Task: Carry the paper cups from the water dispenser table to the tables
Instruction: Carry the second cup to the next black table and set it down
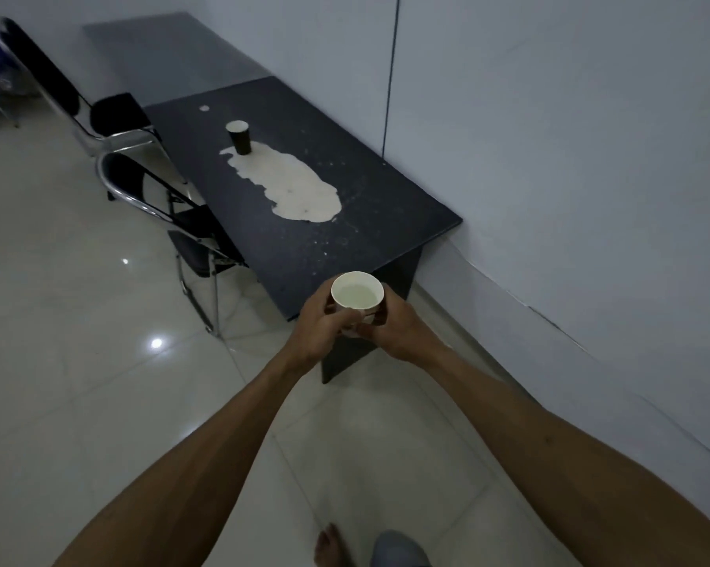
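Room: I see a pale tiled floor (79,382) and a grey wall (570,137), with a dark table (386,206) pushed against it at 12 o'clock.
Held cup: a white paper cup (357,296) with liquid inside, upright in the air, just off the table's near end.
Left hand (324,325): fingers curled around the cup from 9 o'clock.
Right hand (394,325): fingers wrapped on the cup from 3 o'clock.
Second cup: a dark cup (239,137) stands at the table's far end, at 11 o'clock.
Table top: a pale patch (292,186) touches the dark cup's base.
Chairs: two black chairs (190,223) at the table's 9 o'clock side.
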